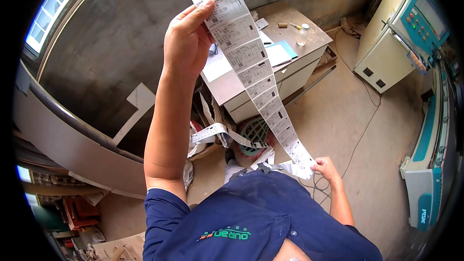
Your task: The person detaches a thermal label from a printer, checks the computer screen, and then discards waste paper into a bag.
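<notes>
A long strip of white printed labels point(256, 74) stretches diagonally between my hands. Raised high, my left hand point(189, 38) pinches its upper end, thumb on the printed face. Lower and to the right, my right hand point(326, 168) grips the strip's edge near my waist. Beyond that grip the strip bends back to the left, and a curled length of it point(212, 129) hangs over a green plastic basket point(253, 135). Part of the strip's lower run is hidden by my shirt.
A dusty desk point(309, 38) stands ahead with papers, a light-blue folder point(282, 53) and a small clear jar point(303, 35). At right are a control cabinet point(386, 34) and a long teal-and-white machine point(427, 135). A black cable point(362, 140) crosses the floor. A curved panel point(72, 130) lies left.
</notes>
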### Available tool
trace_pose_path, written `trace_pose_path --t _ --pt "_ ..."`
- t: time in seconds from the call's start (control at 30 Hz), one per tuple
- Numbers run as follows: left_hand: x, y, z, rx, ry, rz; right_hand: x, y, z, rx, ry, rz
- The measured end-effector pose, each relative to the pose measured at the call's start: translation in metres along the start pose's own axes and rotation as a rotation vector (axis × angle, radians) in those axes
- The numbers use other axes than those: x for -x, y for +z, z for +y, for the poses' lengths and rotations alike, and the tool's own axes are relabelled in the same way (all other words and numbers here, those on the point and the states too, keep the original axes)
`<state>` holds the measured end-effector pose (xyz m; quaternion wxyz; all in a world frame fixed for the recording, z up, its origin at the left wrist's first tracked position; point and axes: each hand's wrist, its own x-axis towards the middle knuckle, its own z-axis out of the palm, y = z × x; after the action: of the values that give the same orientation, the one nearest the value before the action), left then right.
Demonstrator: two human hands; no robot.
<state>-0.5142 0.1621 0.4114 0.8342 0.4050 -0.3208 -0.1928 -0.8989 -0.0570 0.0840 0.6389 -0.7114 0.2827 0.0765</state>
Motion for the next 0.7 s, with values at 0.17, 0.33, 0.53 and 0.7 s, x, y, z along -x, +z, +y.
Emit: trace_pose_path --t 0.17,0.33,0.53,0.7 --pt "0.001 0.004 0.002 -0.010 -0.002 0.007 -0.002 -0.002 0.009 0.016 -0.004 0.007" --pt "0.006 0.007 0.000 -0.054 0.028 0.003 -0.002 -0.002 0.014 0.091 0.019 0.005" --pt "0.011 0.010 -0.005 -0.080 0.030 -0.056 -0.001 0.002 0.014 0.096 0.021 0.014" --pt "0.013 0.005 -0.009 -0.148 0.022 -0.062 -0.003 0.001 0.025 0.126 0.019 0.022"
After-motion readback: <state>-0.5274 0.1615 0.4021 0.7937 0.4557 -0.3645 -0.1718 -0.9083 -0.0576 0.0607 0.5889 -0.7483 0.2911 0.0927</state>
